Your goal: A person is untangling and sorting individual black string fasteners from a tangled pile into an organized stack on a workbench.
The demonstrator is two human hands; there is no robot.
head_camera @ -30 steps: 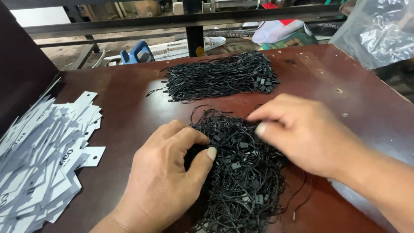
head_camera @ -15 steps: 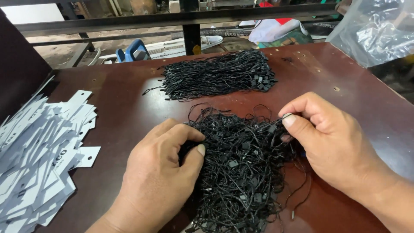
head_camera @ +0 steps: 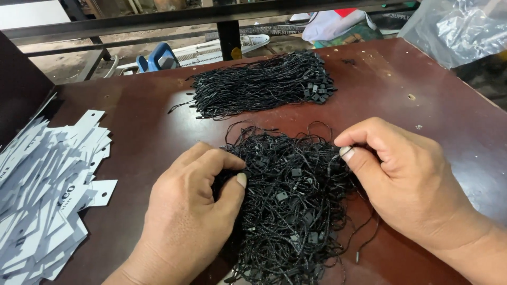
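The right hand's thumb and forefinger were pressed together on a few black strings at the right edge of the loose heap, a fine pinch, with the other fingers curled behind. The left hand lay on the heap's left side, its thumb and fingers closed loosely over the strings and pinning them to the table. The heap sat in the middle of the brown table between the two hands, tangled, small square locks showing here and there among the loops.

A second lot of strings, the bundle, lay beyond it, combed straight with its locks gathered at the right end, apart from the heap. A spread of white tags covered the table's left edge, well clear of both hands. A clear bag sat at the far right corner.

Judged from this, the work in hand was teasing single strings out of the tangle. Done well, the pinch would take one string only, near its lock, and draw it sideways and low while the left hand kept its weight on the heap so the rest did not lift with it. A snag would be better eased than yanked.
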